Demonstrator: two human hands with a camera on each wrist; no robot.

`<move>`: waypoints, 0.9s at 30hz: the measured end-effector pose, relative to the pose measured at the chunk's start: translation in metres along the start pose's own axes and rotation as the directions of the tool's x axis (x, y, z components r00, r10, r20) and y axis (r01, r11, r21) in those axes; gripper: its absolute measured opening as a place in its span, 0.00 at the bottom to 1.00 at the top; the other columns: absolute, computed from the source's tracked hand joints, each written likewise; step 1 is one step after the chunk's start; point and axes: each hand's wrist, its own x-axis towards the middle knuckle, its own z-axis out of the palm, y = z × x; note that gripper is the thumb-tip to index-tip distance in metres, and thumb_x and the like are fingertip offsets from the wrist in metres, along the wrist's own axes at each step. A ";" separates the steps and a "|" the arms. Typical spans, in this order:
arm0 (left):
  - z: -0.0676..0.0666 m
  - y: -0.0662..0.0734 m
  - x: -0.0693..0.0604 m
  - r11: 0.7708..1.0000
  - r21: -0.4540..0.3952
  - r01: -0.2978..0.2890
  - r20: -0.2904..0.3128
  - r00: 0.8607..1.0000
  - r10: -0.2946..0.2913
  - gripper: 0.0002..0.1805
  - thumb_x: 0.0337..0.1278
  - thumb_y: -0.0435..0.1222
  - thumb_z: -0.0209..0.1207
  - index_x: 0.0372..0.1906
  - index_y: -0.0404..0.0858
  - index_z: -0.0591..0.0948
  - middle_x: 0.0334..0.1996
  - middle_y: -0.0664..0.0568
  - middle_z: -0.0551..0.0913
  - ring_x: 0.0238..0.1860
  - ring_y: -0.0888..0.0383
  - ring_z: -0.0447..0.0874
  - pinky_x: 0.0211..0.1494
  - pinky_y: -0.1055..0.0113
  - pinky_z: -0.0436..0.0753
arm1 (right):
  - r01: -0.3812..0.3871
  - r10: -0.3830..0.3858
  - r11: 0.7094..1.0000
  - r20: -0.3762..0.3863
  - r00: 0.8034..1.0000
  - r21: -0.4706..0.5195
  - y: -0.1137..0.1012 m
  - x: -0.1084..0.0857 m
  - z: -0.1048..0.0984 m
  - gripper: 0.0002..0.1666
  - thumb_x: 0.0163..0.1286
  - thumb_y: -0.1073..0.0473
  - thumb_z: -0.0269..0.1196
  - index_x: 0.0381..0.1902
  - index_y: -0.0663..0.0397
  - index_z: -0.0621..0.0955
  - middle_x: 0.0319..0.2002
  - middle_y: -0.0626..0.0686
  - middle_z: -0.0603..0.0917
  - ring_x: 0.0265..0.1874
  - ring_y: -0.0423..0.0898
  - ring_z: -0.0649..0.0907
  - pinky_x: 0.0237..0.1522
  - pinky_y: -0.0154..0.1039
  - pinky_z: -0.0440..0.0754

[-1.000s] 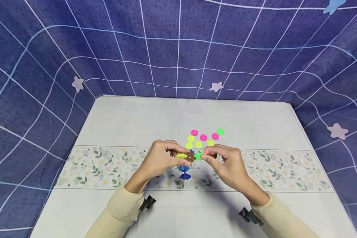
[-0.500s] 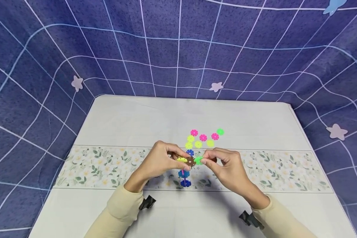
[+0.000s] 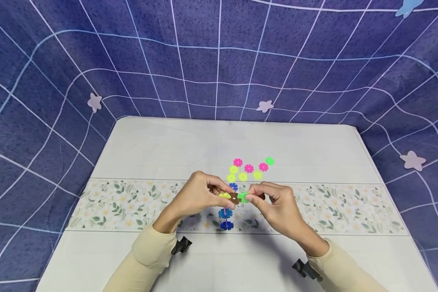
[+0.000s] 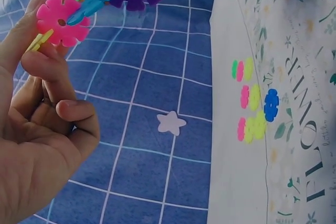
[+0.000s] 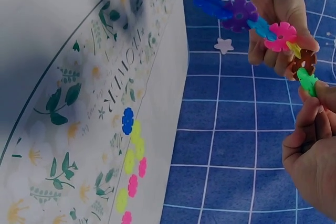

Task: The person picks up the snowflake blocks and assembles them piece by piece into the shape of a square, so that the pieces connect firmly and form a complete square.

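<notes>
My left hand (image 3: 200,195) pinches a chain of interlocking flower-shaped plastic discs between thumb and fingers, near its yellow disc (image 3: 224,196) and brown disc (image 5: 304,62). From there the chain runs through a pink disc (image 5: 281,36), a light blue disc (image 5: 259,27) and a purple disc (image 5: 239,15) to a dark blue disc (image 5: 210,6), hanging below the left hand in the head view. My right hand (image 3: 275,205) pinches a green disc (image 5: 307,81), which meets the brown disc's edge; how deeply their slots engage cannot be seen. Something brown (image 3: 263,196) shows partly behind the right fingers.
Beyond the hands, loose pink discs (image 3: 249,168), yellow discs (image 3: 243,177), a green disc (image 3: 269,161) and a blue disc (image 3: 233,186) lie on the white table cover (image 3: 160,142) with its floral band (image 3: 336,207). A blue gridded cloth (image 3: 197,65) surrounds the table.
The held chain has dropped slightly toward the near side, uncovering the loose blue disc behind it. The brown disc has tilted a little. Both hands keep their pinch and have barely shifted.
</notes>
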 end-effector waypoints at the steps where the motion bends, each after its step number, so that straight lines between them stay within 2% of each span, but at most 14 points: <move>1: 0.000 0.000 0.000 1.000 0.000 0.005 -0.002 1.000 -0.005 0.13 0.42 0.47 0.82 0.36 0.55 0.92 0.32 0.62 0.90 0.26 0.59 0.79 0.28 0.70 0.78 | -0.015 0.015 1.000 0.000 1.000 -0.005 0.000 0.000 0.000 0.11 0.63 0.71 0.72 0.29 0.48 0.86 0.25 0.45 0.85 0.24 0.36 0.76 0.26 0.29 0.72; 4: 0.001 -0.001 -0.002 1.000 0.017 0.008 -0.022 1.000 -0.008 0.14 0.43 0.47 0.81 0.38 0.56 0.91 0.32 0.62 0.89 0.27 0.59 0.78 0.30 0.71 0.76 | -0.048 0.048 0.999 0.001 0.999 -0.019 0.000 0.001 0.001 0.11 0.64 0.69 0.73 0.30 0.46 0.87 0.25 0.43 0.85 0.24 0.36 0.75 0.26 0.29 0.70; 9: 0.004 0.001 -0.003 0.994 0.085 -0.067 -0.065 0.995 0.072 0.16 0.45 0.48 0.80 0.41 0.56 0.90 0.33 0.63 0.85 0.30 0.56 0.74 0.33 0.72 0.72 | -0.069 0.069 0.998 -0.019 0.997 -0.008 0.001 0.003 0.002 0.10 0.64 0.69 0.73 0.30 0.47 0.87 0.24 0.44 0.85 0.23 0.37 0.74 0.26 0.30 0.70; 12: 0.007 0.002 -0.002 0.988 0.112 -0.103 -0.086 0.990 0.113 0.15 0.46 0.49 0.80 0.41 0.57 0.90 0.34 0.64 0.84 0.31 0.58 0.73 0.34 0.71 0.71 | -0.075 0.075 0.997 -0.035 0.997 0.007 0.002 0.003 0.003 0.09 0.64 0.69 0.73 0.31 0.48 0.88 0.24 0.46 0.85 0.23 0.38 0.74 0.25 0.30 0.69; 17: 0.006 0.000 -0.002 0.984 0.129 -0.123 -0.110 0.984 0.137 0.13 0.48 0.49 0.79 0.40 0.57 0.91 0.33 0.66 0.85 0.29 0.60 0.73 0.33 0.71 0.71 | -0.099 0.101 0.994 -0.031 0.994 0.038 0.003 0.004 0.005 0.06 0.64 0.68 0.73 0.33 0.51 0.89 0.25 0.48 0.87 0.26 0.37 0.77 0.29 0.30 0.73; 19: 0.005 -0.001 -0.004 0.984 0.131 -0.117 -0.109 0.985 0.132 0.12 0.49 0.48 0.79 0.40 0.57 0.91 0.33 0.66 0.85 0.29 0.60 0.72 0.33 0.71 0.71 | -0.147 0.148 0.987 -0.010 0.989 0.065 0.007 0.005 0.004 0.04 0.65 0.67 0.73 0.36 0.54 0.89 0.29 0.50 0.89 0.28 0.37 0.80 0.33 0.29 0.78; 21: 0.002 -0.001 -0.005 0.986 0.132 -0.103 -0.108 0.987 0.117 0.11 0.50 0.48 0.78 0.40 0.58 0.91 0.34 0.66 0.85 0.29 0.59 0.72 0.33 0.71 0.70 | -0.230 0.231 0.967 0.008 0.973 0.105 0.013 0.008 0.000 0.06 0.67 0.65 0.72 0.41 0.58 0.89 0.35 0.54 0.91 0.31 0.37 0.84 0.37 0.30 0.83; 23: 0.000 -0.001 -0.007 0.987 0.135 -0.087 -0.106 0.989 0.102 0.11 0.50 0.48 0.78 0.41 0.59 0.91 0.34 0.66 0.85 0.30 0.59 0.72 0.34 0.71 0.70 | -0.331 0.331 0.935 0.017 0.943 0.128 0.024 0.012 -0.007 0.11 0.69 0.61 0.71 0.47 0.60 0.88 0.41 0.58 0.92 0.36 0.38 0.88 0.43 0.32 0.87; 24: -0.001 -0.002 -0.007 0.987 0.137 -0.080 -0.105 0.990 0.095 0.11 0.50 0.48 0.78 0.41 0.59 0.91 0.34 0.66 0.85 0.30 0.59 0.72 0.34 0.71 0.70 | -0.385 0.385 0.914 0.021 0.923 0.127 0.033 0.015 -0.011 0.14 0.70 0.59 0.70 0.50 0.61 0.87 0.44 0.59 0.91 0.38 0.39 0.89 0.45 0.32 0.87; 26: -0.002 -0.003 -0.008 0.988 0.139 -0.069 -0.107 0.991 0.084 0.11 0.51 0.48 0.78 0.41 0.59 0.91 0.34 0.66 0.85 0.30 0.59 0.72 0.34 0.71 0.70 | -0.469 0.468 0.880 0.025 0.883 0.072 0.054 0.020 -0.018 0.17 0.72 0.57 0.68 0.54 0.61 0.86 0.48 0.60 0.90 0.43 0.44 0.90 0.47 0.34 0.88; 27: -0.003 -0.003 -0.009 0.988 0.140 -0.066 -0.109 0.991 0.081 0.11 0.51 0.48 0.78 0.41 0.59 0.91 0.34 0.66 0.85 0.30 0.59 0.72 0.34 0.71 0.70 | -0.493 0.493 0.870 0.029 0.870 0.020 0.066 0.020 -0.020 0.18 0.73 0.57 0.68 0.55 0.61 0.86 0.49 0.61 0.90 0.45 0.47 0.90 0.49 0.34 0.88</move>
